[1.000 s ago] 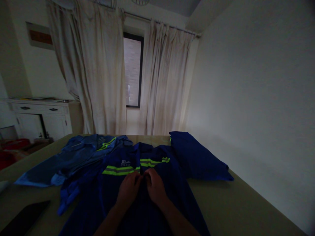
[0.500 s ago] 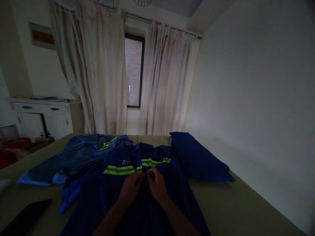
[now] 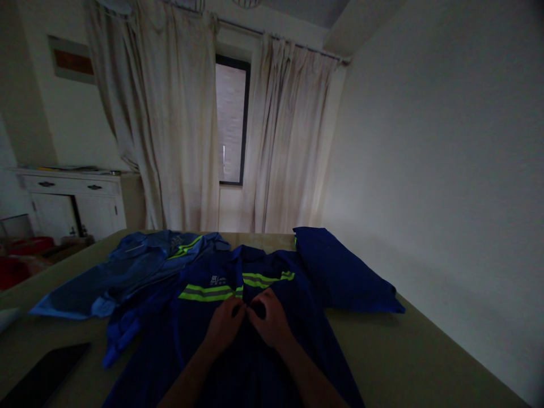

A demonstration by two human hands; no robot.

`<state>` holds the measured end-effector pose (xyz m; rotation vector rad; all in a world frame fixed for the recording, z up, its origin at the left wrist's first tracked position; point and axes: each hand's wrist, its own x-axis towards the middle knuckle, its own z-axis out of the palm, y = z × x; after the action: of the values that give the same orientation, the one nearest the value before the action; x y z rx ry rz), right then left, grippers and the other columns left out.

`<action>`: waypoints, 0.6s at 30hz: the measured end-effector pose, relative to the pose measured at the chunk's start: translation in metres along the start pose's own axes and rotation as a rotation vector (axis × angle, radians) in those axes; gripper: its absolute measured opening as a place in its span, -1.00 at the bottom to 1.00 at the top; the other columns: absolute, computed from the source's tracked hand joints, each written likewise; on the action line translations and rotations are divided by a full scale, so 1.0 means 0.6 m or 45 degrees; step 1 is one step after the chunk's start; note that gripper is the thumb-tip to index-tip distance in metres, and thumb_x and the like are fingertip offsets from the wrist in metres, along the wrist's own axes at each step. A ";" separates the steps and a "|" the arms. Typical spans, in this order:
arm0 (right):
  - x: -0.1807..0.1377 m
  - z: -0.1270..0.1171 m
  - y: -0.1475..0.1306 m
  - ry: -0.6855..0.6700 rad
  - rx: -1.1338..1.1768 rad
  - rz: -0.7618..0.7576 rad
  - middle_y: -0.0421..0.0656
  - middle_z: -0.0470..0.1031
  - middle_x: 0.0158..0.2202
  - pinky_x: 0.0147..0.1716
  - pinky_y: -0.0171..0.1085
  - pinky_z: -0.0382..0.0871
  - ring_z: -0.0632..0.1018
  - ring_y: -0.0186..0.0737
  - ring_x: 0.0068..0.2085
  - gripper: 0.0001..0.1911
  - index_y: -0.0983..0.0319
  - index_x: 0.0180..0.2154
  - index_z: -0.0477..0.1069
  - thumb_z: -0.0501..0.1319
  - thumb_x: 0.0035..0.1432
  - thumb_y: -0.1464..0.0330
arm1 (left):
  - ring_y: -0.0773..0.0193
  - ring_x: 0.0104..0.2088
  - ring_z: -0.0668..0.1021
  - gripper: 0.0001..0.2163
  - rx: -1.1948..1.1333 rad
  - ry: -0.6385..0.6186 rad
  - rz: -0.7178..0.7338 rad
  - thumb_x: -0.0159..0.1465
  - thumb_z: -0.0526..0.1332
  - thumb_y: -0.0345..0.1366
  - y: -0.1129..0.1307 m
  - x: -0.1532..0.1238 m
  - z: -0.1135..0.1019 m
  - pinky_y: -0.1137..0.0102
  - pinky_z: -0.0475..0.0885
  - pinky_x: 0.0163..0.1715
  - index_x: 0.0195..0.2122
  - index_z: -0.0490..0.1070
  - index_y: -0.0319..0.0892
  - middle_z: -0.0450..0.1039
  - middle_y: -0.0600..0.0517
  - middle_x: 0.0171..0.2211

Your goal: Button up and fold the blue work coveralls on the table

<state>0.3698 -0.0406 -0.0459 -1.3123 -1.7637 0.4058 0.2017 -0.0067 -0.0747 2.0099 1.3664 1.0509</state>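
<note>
A dark blue work jacket [image 3: 204,328] with yellow-green and grey reflective stripes lies spread in front of me, collar pointing away. Just below the chest stripes, my left hand [image 3: 226,323] pinches the front edge of the jacket. My right hand [image 3: 268,318] meets it there, thumb and forefinger curled together on the same front opening. The fingertips of both hands nearly touch. Whatever small part sits between them, such as a button, is too dark to make out.
A lighter blue jacket [image 3: 144,266] lies crumpled to the left. A folded dark blue garment [image 3: 344,275] lies at the right on the table [image 3: 408,351]. A flat black object [image 3: 46,374] is at the front left. A white cabinet [image 3: 80,198] stands behind.
Both hands stay at the jacket's front opening. The right thumb and forefinger have shifted slightly left and down, leaving a wider loop between them. The garments have stayed in place.
</note>
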 end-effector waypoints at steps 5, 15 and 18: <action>0.003 -0.004 0.003 -0.003 0.000 -0.001 -0.11 0.54 -0.20 -0.07 -0.22 0.42 0.56 -0.14 -0.14 -0.92 0.20 -0.27 0.59 0.33 0.20 0.35 | 0.14 -0.25 0.56 -0.69 -0.148 0.015 0.034 0.32 0.08 -0.05 -0.002 0.004 -0.005 0.29 0.43 -0.14 -0.39 0.49 -0.11 0.54 0.00 -0.33; 0.006 -0.009 0.004 -0.107 0.096 -0.035 -0.13 0.63 -0.21 -0.07 -0.22 0.41 0.61 -0.14 -0.13 -0.81 0.16 -0.20 0.61 0.20 0.32 0.37 | 0.10 -0.29 0.59 -0.69 -0.218 0.059 -0.114 0.19 0.15 -0.04 0.011 0.005 -0.009 0.31 0.41 -0.23 -0.39 0.55 -0.14 0.59 0.02 -0.40; 0.009 -0.016 0.007 -0.166 0.115 -0.045 -0.15 0.66 -0.21 -0.06 -0.23 0.42 0.63 -0.13 -0.13 -0.81 0.15 -0.20 0.63 0.22 0.29 0.40 | 0.11 -0.32 0.59 -0.68 -0.229 0.036 -0.136 0.20 0.14 -0.03 0.012 0.005 -0.010 0.34 0.39 -0.28 -0.42 0.55 -0.15 0.58 0.04 -0.44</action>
<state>0.3797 -0.0361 -0.0411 -1.2129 -1.8510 0.5555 0.2014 -0.0070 -0.0647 1.7800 1.3277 1.1160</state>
